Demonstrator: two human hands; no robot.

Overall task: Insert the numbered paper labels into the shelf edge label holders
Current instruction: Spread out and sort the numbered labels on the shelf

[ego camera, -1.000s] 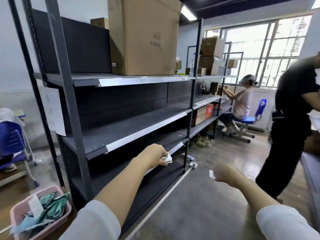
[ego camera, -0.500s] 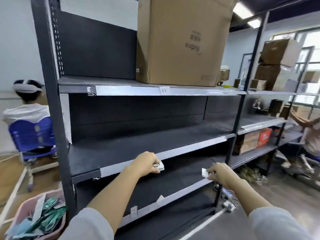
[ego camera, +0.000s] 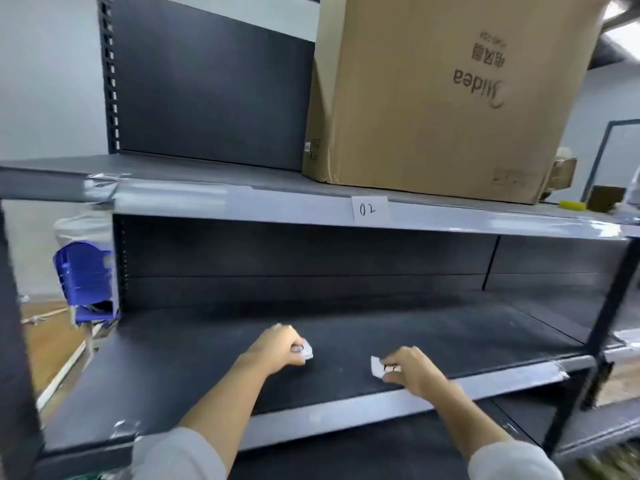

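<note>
Now each hand's grip pinches paper: left hand (ego camera: 278, 346) a small stack (ego camera: 306, 352), right hand (ego camera: 412, 372) one label (ego camera: 375, 365). Next, probably, tucking it into the middle shelf's holder strip (ego camera: 346, 412).

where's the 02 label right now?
Head view, slightly right of centre: the 02 label sits in the upper shelf's edge holder strip, just below the big cardboard box's left front corner.

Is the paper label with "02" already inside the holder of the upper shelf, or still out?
In. The white paper label marked 02 sits flat within the grey shelf-edge holder strip, no hand touching it.
</note>
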